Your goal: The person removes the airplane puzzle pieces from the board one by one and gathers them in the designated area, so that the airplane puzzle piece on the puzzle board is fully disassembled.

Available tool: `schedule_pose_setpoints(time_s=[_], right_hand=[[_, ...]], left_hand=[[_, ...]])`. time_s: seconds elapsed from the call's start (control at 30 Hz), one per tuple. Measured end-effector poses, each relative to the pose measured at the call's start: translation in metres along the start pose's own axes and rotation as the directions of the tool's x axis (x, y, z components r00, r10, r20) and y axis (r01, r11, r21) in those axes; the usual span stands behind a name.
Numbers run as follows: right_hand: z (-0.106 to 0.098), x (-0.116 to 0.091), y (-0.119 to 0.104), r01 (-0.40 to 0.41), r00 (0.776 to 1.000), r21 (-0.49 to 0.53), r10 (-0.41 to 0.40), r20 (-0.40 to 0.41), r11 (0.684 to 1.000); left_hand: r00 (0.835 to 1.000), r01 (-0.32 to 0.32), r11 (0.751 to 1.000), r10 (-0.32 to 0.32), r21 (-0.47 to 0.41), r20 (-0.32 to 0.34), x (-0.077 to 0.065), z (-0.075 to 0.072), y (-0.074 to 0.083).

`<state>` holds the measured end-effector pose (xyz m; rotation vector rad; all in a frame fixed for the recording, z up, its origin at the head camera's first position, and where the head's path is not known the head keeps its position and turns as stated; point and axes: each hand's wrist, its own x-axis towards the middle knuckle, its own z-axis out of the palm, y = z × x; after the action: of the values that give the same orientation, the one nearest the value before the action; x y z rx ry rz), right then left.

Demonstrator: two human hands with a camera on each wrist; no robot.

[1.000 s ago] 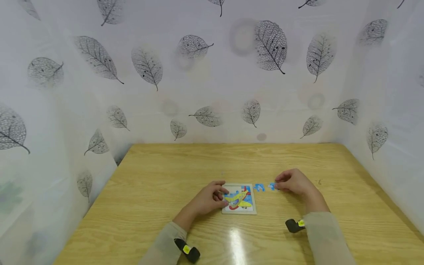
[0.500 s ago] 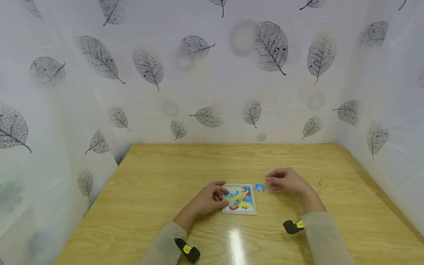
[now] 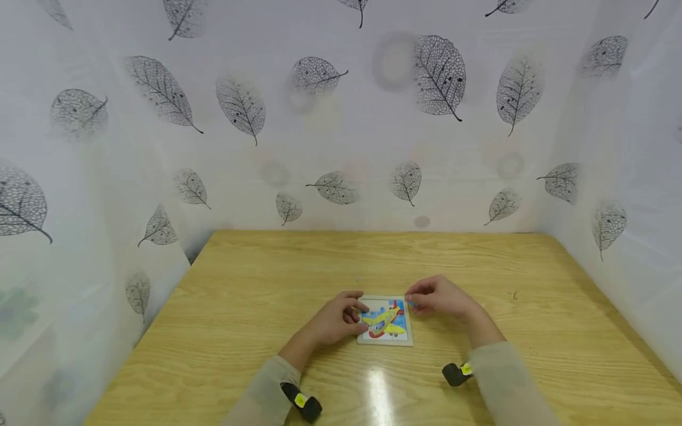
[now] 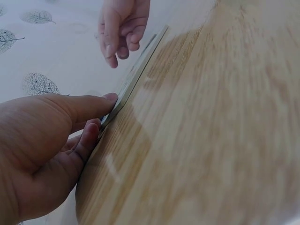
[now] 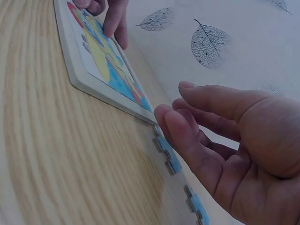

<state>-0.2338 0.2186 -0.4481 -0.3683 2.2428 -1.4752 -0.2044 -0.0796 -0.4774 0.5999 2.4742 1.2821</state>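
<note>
A small wooden-framed jigsaw puzzle [image 3: 388, 341] with a yellow and red airplane picture lies on the table. Its upper left part shows pale bare backing. My left hand [image 3: 333, 319] holds the frame by its left edge, thumb and fingers curled at the rim. Above the frame's upper right corner hovers my right hand [image 3: 439, 299], thumb and fingers apart with nothing visible between them. In the right wrist view, a blue puzzle piece [image 5: 167, 151] lies just off the frame, below the fingertips. A second blue piece [image 5: 197, 206] lies farther out; the hand hides it in the head view.
The wooden table [image 3: 277, 260] runs back to a pale curtain [image 3: 351, 130] printed with leaf shapes, which also hangs along both sides. A black wrist camera [image 3: 306, 407] sits on the left sleeve and another black camera [image 3: 454, 374] on the right.
My right hand has moved left from the farther blue piece, over to the piece beside the frame's upper right corner. The left hand and the puzzle have stayed in place.
</note>
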Motion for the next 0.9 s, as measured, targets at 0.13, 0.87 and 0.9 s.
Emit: schedule_pose_setpoints(time_s=[0.13, 0.87, 0.9], right_hand=[[0.013, 0.004, -0.004, -0.002, 1.0, -0.006, 0.003, 0.023, 1.0], [0.039, 0.011, -0.014, 0.083, 0.996, -0.285, -0.088, -0.006, 0.955], [0.039, 0.011, -0.014, 0.088, 0.995, -0.313, -0.098, -0.018, 0.946]], left_hand=[[1.0, -0.003, 1.0, 0.003, 0.001, -0.001, 0.0, 0.0, -0.001], [1.0, -0.004, 1.0, 0.004, -0.005, -0.004, 0.002, 0.0, -0.001], [1.0, -0.004, 1.0, 0.004, -0.004, -0.005, 0.002, 0.0, -0.001]])
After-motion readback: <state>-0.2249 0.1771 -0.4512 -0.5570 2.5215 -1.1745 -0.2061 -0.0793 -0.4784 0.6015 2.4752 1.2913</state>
